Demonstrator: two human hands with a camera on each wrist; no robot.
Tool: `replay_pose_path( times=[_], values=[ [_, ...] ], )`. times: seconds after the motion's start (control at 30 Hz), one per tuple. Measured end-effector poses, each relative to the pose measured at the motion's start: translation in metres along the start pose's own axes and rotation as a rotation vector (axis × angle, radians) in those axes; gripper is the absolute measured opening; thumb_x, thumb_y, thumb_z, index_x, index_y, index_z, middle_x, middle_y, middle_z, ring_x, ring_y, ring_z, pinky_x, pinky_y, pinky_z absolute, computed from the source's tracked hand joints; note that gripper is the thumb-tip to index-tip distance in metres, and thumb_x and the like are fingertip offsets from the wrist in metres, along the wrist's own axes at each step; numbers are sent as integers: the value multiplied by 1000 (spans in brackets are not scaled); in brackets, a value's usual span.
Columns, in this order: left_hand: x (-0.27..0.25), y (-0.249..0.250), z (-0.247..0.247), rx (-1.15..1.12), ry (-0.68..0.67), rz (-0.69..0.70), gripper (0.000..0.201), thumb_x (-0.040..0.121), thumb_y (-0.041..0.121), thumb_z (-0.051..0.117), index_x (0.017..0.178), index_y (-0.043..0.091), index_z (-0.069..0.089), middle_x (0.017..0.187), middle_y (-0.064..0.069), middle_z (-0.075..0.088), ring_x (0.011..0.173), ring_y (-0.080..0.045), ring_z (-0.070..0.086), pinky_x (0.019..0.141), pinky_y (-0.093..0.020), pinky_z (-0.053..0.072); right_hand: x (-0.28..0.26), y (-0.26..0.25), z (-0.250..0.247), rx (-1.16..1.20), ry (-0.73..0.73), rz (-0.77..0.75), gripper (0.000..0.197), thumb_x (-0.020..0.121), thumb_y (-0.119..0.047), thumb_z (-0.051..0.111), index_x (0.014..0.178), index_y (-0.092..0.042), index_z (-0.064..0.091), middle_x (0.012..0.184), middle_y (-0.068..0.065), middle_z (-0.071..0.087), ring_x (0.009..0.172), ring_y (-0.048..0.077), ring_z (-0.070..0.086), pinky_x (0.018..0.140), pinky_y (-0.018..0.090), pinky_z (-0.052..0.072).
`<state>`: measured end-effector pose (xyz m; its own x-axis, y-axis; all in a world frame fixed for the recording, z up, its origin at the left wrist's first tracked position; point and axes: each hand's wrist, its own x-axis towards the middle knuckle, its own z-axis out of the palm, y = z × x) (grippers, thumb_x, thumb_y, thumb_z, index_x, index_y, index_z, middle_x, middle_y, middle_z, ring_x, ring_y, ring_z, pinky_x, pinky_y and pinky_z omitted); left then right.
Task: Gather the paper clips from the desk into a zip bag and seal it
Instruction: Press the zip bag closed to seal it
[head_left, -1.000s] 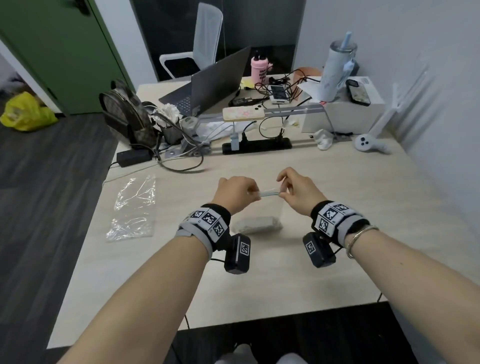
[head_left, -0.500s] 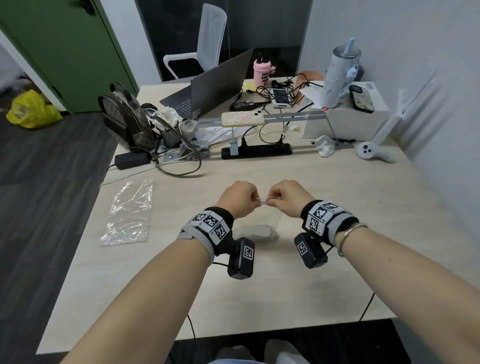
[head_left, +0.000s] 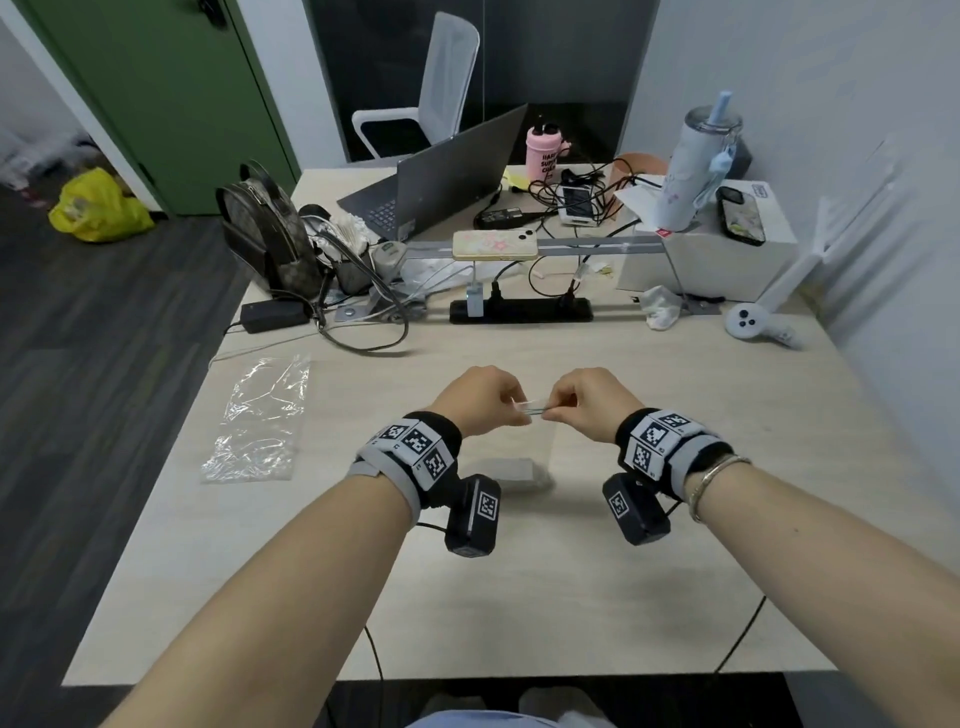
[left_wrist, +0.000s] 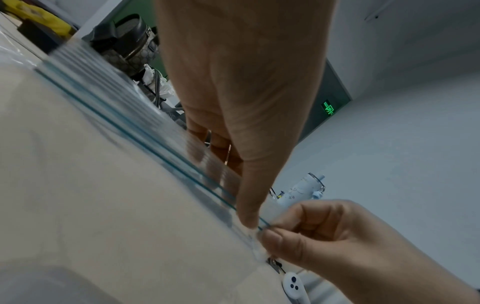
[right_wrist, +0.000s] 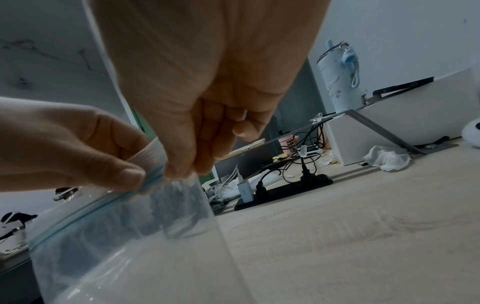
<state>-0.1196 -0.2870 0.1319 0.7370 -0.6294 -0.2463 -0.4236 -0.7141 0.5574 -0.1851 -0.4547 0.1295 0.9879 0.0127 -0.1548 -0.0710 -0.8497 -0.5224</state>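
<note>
A clear zip bag (head_left: 537, 447) with a blue seal strip hangs upright above the middle of the desk (head_left: 675, 415). Its bottom holds a grey heap of paper clips (head_left: 511, 470). My left hand (head_left: 480, 397) and right hand (head_left: 584, 402) both pinch the seal strip at the top, thumbs and forefingers close together. In the left wrist view the left hand (left_wrist: 249, 221) pinches the blue strip of the zip bag (left_wrist: 145, 142), and the right hand (left_wrist: 270, 236) pinches just beside it. In the right wrist view the right hand (right_wrist: 179, 170) nips the zip bag (right_wrist: 130, 236) next to the left hand (right_wrist: 135, 179).
A second, flat clear plastic bag (head_left: 260, 415) lies on the desk to the left. At the back stand a black power strip (head_left: 519, 310), cables, a laptop (head_left: 452, 171), a backpack (head_left: 270, 234), a white box (head_left: 711, 260) and a white controller (head_left: 758, 327).
My hands have come together from a hand's width apart along the bag's top, the right one sliding left along the seal strip. The bag hangs in about the same place.
</note>
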Motion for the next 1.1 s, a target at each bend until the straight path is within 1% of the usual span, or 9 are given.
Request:
replay_pose_path(
  times=[0.07,0.27,0.43,0.63,0.73,0.8,0.87,0.97,1.1],
  values=[
    [2,5,3,0,10,6,16,80,25,70,89,12,71,89,-5,69,76,-16,56,63,-24,42,-1,0,1,9,-8,-8,12,82,-22,68,83,-10,73,75,-3,59,75,14,52,70,24,39],
    [3,12,11,101,10,74,11,82,20,67,84,9,69,86,-6,68,77,-20,59,69,-28,45,-5,1,0,-48,-33,-33,14,82,-29,68,89,-19,72,80,-11,60,72,8,48,69,23,34],
    [2,12,7,108,16,98,15,84,22,66,89,8,69,90,-7,69,85,-23,61,75,-32,49,-3,-3,1,-25,6,-39,14,82,-25,68,88,-14,74,86,0,69,77,12,52,70,23,37],
    [-4,-6,-8,143,-7,36,12,84,20,64,88,10,70,86,-4,66,78,-18,56,68,-26,41,0,1,2,-67,16,-16,12,83,-24,67,84,-14,73,76,-4,60,76,13,50,69,24,35],
    [-6,-13,-10,184,6,27,12,85,20,63,85,9,68,84,-5,63,74,-18,52,67,-27,40,-2,5,0,-72,24,14,11,83,-26,66,83,-16,72,73,-7,57,76,14,51,69,25,36],
    [-6,-12,-7,205,8,36,10,86,18,61,85,9,67,89,-7,64,75,-21,52,68,-28,42,-2,2,1,-136,28,13,12,84,-30,64,85,-19,71,78,-6,61,82,16,53,75,29,38],
    [-5,-11,-5,211,15,46,9,86,17,61,83,10,66,90,-7,64,78,-23,55,68,-28,43,-3,-1,0,-239,33,6,15,84,-37,62,92,-26,68,89,-9,65,94,16,50,86,34,35],
    [-6,-13,-4,199,5,70,9,85,19,62,83,11,66,89,-7,65,81,-24,57,69,-29,44,-2,-6,4,-258,9,-12,30,80,-46,64,107,-33,65,97,-12,64,102,14,44,89,33,29],
    [-8,-11,-3,178,-5,117,15,85,22,63,89,9,69,88,-8,68,83,-23,59,72,-31,46,5,-22,14,-212,8,-57,18,85,-37,63,92,-23,71,93,-5,68,98,16,49,85,31,28]
  ],
)
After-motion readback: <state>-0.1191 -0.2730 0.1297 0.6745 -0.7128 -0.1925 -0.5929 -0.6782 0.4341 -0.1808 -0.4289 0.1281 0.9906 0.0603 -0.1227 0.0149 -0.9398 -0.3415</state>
